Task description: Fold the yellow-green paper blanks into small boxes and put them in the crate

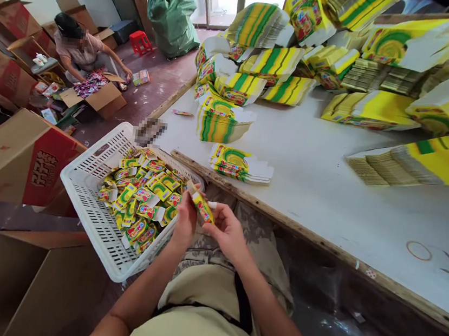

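A small yellow and green printed carton (203,208) is between my hands, just beyond my lap. My left hand (186,222) grips its left end, fingers closed around it. On its right side, my right hand (228,233) has the fingers and thumb closed against the carton. Left of my hands, a white plastic basket (119,272) contains many folded cartons (139,196) of the same print. On the table edge ahead lies a small stack of flat cartons (229,160), and behind it stands a thicker stack (220,118).
Bundles of flat cartons (257,63) are piled across the far side of the white table (301,144). A rubber band (419,251) lies at right. Cardboard boxes (8,163) stand at left. Farther off, a person (79,52) sits by an open box near a green sack (173,17).
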A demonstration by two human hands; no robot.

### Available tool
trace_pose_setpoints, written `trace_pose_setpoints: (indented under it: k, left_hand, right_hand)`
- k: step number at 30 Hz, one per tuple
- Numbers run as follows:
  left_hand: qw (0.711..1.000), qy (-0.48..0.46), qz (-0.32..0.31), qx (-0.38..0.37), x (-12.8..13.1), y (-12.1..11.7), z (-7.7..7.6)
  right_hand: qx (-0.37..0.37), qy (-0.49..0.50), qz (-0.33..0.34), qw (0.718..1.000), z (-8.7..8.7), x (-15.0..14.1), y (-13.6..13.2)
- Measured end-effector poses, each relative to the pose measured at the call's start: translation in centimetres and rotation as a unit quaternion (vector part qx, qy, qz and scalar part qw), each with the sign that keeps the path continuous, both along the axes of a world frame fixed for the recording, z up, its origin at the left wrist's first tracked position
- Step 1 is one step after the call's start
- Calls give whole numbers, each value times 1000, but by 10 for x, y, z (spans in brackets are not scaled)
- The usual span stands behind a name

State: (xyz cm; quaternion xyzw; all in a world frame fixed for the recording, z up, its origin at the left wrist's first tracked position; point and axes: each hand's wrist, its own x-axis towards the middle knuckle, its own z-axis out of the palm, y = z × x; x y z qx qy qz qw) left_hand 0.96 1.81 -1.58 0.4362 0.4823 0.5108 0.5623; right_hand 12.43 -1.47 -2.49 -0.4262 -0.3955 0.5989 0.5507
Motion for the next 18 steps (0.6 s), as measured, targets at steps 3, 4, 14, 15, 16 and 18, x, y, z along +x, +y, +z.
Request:
trace_pose_setpoints:
  k: [3,4,14,15,16,18]
  left_hand:
    - [993,-112,12,-23,4,-3,-1]
    - [992,-119,10,-40,5,-3,-3]
    - [996,89,23,7,-6,-6,5]
    - [994,103,27,12,-5,-7,7]
    - [994,104,27,11,-4,-6,8]
    - [997,70,18,2,-2,-5,8]
  right_hand:
    - [-24,73,-7,997,1,12,2]
    - [-32,89,-6,996,2,15,2]
    - [-48,103,-50,992,-2,11,-1]
    - [-48,89,-67,993,-4,11,0]
    - [-47,71,-79,993,-6,12,0]
    - [-38,25,-90,995,-10,16,1]
